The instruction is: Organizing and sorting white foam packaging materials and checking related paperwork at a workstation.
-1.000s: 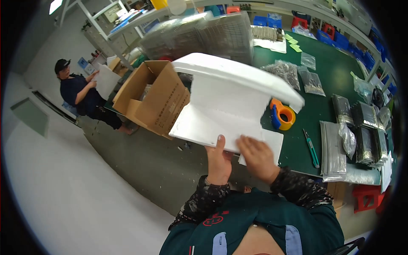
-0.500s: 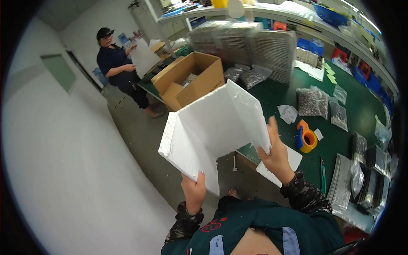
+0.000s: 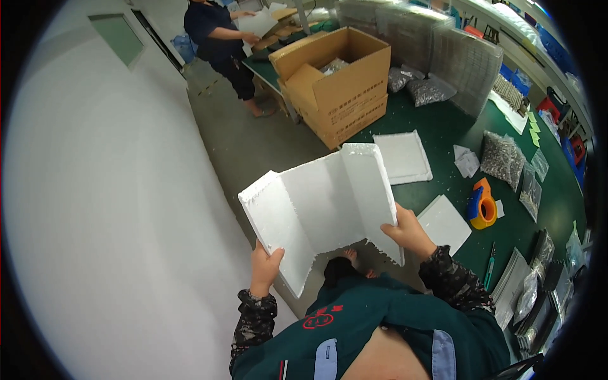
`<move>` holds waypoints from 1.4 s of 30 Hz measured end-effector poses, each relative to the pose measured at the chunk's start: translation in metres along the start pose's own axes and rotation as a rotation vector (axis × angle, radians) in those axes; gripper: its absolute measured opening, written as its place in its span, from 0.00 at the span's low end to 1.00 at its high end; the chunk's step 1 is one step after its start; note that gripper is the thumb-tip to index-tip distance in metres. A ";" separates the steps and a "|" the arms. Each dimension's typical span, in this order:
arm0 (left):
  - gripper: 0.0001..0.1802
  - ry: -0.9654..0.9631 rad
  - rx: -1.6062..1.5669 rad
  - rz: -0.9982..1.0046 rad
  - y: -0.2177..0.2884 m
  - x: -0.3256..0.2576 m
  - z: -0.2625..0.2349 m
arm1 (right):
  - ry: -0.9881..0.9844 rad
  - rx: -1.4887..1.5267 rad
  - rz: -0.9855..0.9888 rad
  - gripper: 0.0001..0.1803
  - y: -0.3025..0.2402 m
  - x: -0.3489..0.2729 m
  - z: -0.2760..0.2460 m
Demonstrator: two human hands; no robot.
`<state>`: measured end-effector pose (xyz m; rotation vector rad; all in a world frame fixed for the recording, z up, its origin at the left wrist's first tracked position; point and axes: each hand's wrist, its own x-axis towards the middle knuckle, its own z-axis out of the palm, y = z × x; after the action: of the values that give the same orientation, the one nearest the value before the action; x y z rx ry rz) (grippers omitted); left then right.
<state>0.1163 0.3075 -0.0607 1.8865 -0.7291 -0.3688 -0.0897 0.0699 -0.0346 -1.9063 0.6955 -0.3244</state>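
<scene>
A white foam sheet (image 3: 320, 193), folded into three panels with crumbly edges, is held up in front of my body. Its left panel is gripped by my left hand (image 3: 264, 269), thumb on the inner face and fingers behind. On the opposite side, my right hand (image 3: 408, 233) pinches the right panel's outer edge the same way. Between the two side panels the middle one leans back, and the floor shows beneath it. Behind the foam, a flat white foam piece (image 3: 402, 157) lies on the green table (image 3: 437, 130). More white sheets (image 3: 443, 223) rest beside my right hand.
An opened cardboard box (image 3: 351, 95) stands at the table's far left corner. An orange and blue tape dispenser (image 3: 482, 206), a teal cutter (image 3: 489, 266) and bags of small parts (image 3: 500, 158) lie to the right. Another person (image 3: 218, 38) stands beyond the box. A white wall (image 3: 139, 209) runs along my left.
Both hands have lowered the foam sheet slightly and turned its panels more upright toward me. My view has shifted, so the box and another white piece on the table show more fully.
</scene>
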 end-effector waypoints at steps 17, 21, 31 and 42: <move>0.25 -0.093 -0.254 -0.524 -0.094 -0.012 -0.028 | -0.314 0.142 0.173 0.25 0.075 0.040 0.062; 0.27 -0.135 -0.269 -0.571 -0.127 -0.022 -0.040 | -0.344 0.121 0.197 0.24 0.077 0.040 0.057; 0.29 0.027 -0.224 -0.606 -0.155 -0.002 -0.075 | -0.153 0.486 0.384 0.23 0.073 0.061 0.039; 0.30 0.054 -0.637 -0.398 -0.064 0.064 0.000 | 0.288 0.645 0.225 0.22 0.046 0.005 -0.043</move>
<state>0.1858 0.2850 -0.1141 1.4087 -0.1523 -0.7054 -0.1229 0.0209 -0.0582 -1.1696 0.8613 -0.6048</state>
